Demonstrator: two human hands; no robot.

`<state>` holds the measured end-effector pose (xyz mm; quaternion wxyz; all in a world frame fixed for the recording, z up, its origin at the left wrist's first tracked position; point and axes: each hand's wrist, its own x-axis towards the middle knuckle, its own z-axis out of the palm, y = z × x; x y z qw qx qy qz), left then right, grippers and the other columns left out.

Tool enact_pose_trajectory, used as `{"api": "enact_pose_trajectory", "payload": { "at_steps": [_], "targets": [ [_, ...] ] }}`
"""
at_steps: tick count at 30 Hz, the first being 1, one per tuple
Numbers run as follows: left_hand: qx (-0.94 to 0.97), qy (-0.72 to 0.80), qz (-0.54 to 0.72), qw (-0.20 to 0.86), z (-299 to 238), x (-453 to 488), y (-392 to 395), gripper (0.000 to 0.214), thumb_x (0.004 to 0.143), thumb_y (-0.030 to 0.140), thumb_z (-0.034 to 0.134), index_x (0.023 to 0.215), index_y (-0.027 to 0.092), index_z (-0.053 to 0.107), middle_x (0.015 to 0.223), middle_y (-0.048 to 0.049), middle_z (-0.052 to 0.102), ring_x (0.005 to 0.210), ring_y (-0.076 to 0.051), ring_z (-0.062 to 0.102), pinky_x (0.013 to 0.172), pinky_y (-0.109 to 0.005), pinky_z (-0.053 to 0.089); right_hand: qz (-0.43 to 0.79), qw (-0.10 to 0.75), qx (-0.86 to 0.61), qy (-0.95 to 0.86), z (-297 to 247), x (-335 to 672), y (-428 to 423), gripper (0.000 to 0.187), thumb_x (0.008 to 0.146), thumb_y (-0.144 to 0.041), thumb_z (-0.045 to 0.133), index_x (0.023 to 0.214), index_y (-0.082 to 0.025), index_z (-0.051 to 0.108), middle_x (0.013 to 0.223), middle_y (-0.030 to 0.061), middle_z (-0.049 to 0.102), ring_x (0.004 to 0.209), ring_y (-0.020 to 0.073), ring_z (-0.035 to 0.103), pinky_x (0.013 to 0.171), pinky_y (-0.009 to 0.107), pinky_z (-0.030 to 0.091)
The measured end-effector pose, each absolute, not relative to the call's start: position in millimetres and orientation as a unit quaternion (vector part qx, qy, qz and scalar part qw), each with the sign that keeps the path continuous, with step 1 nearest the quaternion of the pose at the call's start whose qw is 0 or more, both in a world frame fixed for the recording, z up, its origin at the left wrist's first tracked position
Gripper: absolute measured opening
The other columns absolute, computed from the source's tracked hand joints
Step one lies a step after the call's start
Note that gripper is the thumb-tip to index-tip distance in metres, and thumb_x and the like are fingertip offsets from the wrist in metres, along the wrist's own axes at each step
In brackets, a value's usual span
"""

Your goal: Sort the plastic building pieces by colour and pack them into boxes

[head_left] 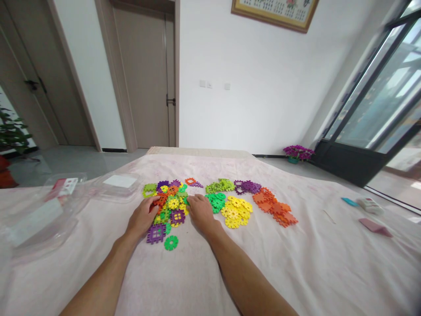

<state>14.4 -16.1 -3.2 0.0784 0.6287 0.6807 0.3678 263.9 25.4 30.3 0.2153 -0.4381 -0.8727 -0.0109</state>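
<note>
A mixed pile of plastic interlocking building pieces (174,202) lies between my two hands, with orange, yellow, green and purple pieces overlapping. My left hand (142,216) is at the pile's left side, its thumb and forefinger closed about an orange square piece (161,201). At the right side is my right hand (202,213), fingers bent and together, tips down by a bit of green; what they hold is hidden. Nearest me are a purple window-shaped piece (156,233) and a green notched disc (171,242).
Right of my hands lie single-colour groups: light green squares (220,185), green discs (216,202), yellow discs (237,211), purple squares (247,187) and orange squares (274,206). Clear plastic boxes (118,186) stand left. A pink cloth (375,227) lies far right.
</note>
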Motion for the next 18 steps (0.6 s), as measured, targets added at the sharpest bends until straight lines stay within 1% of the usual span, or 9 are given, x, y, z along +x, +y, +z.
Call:
{"api": "enact_pose_trajectory", "payload": {
  "at_steps": [4,8,11,15,18],
  "targets": [
    [0.628,0.681,0.369,0.077,-2.2,14.8,-16.6,0.042,0.089,0.034,0.045,0.125,0.022,0.061,0.132,-0.0057,0.061,0.122,-0.023,0.057,0.108,-0.038,0.041,-0.034,0.192,-0.45,-0.872,31.4,259.7,26.4,0.019,0.094,-0.035,0.058,0.105,-0.024,0.068,0.102,0.006,0.072,0.106,0.0226,0.056,0.088,0.033,0.036],
    [0.629,0.683,0.363,0.074,-3.1,13.9,-16.5,0.042,0.089,0.035,0.045,0.126,0.023,0.061,0.133,-0.0057,0.061,0.123,-0.023,0.056,0.108,-0.037,0.041,-0.059,0.188,-0.458,-0.867,30.2,259.9,27.9,0.019,0.097,-0.029,0.052,0.096,-0.022,0.07,0.093,0.0066,0.072,0.095,0.0216,0.059,0.083,0.032,0.035],
    [0.631,0.682,0.362,0.073,-4.1,13.2,-16.2,0.042,0.09,0.035,0.044,0.126,0.022,0.06,0.133,-0.0063,0.061,0.124,-0.023,0.056,0.109,-0.038,0.041,-0.058,0.224,-0.49,-0.84,30.5,264.4,30.7,0.021,0.099,-0.027,0.049,0.097,-0.022,0.069,0.092,0.0058,0.072,0.091,0.0208,0.06,0.08,0.031,0.035],
    [0.632,0.682,0.36,0.079,-3.1,13.8,-16.9,0.042,0.09,0.035,0.044,0.126,0.021,0.06,0.132,-0.0069,0.061,0.124,-0.023,0.056,0.109,-0.038,0.04,-0.032,0.294,-0.545,-0.785,37.5,279.3,40.1,0.025,0.1,-0.028,0.046,0.103,-0.022,0.07,0.097,0.0056,0.073,0.093,0.0189,0.062,0.082,0.028,0.035],
    [0.63,0.684,0.36,0.078,-1.7,15.0,-17.8,0.042,0.089,0.036,0.045,0.126,0.022,0.06,0.132,-0.0063,0.061,0.123,-0.023,0.056,0.109,-0.037,0.041,-0.019,0.322,-0.583,-0.746,42.3,297.1,49.3,0.026,0.098,-0.025,0.046,0.105,-0.021,0.071,0.101,0.005,0.073,0.094,0.0175,0.062,0.083,0.026,0.036]
  ]
}}
